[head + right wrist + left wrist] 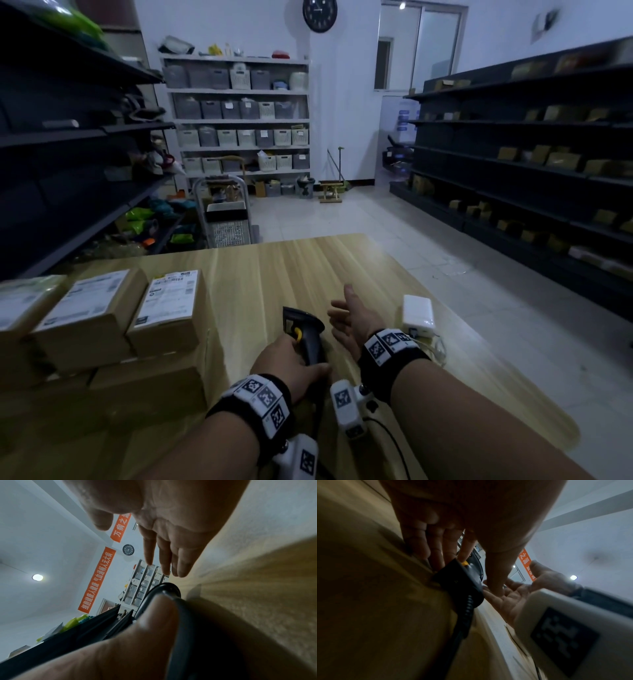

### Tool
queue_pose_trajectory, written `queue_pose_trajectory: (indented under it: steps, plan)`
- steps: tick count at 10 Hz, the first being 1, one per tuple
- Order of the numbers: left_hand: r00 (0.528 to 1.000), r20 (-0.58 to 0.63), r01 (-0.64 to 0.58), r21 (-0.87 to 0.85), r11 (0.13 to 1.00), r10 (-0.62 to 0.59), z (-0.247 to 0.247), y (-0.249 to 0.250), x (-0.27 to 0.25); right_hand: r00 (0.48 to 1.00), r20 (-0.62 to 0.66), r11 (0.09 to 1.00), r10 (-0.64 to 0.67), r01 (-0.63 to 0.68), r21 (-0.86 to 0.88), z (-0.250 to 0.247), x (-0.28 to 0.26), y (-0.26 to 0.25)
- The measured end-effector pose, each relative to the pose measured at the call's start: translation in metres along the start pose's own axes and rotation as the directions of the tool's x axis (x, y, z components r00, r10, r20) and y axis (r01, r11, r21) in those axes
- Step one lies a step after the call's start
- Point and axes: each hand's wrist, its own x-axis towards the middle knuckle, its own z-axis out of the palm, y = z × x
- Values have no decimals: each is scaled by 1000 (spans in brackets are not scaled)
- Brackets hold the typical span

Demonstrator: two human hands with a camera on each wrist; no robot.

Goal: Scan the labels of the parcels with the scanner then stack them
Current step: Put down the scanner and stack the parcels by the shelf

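A black scanner [303,325] with a yellow trigger lies on the wooden table [291,267]. My left hand [291,359] grips its handle, thumb on one side and fingers on the other. The left wrist view shows the scanner [460,580] under those fingers [435,545]. Just right of the scanner my right hand [349,318] hovers with straight fingers, palm toward it, holding nothing. In the right wrist view, the right hand [171,540] is above the scanner's head [163,589]. Labelled cardboard parcels [168,311] [89,315] sit stacked on other boxes [147,387] at the table's left.
A white adapter box [418,313] with a cable lies right of my right wrist, near the table's edge. Dark shelving [513,164] lines the right wall and more [68,137] the left. A cart [226,216] stands beyond the far table edge.
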Motion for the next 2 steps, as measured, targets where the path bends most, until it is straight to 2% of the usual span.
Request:
queue_pose_trajectory:
  steps: [2]
  plan:
    - [996,-92,-2,-89,996,-6,-20,0,-25,990,-97,992,-106,112,60,-2,-23,-16]
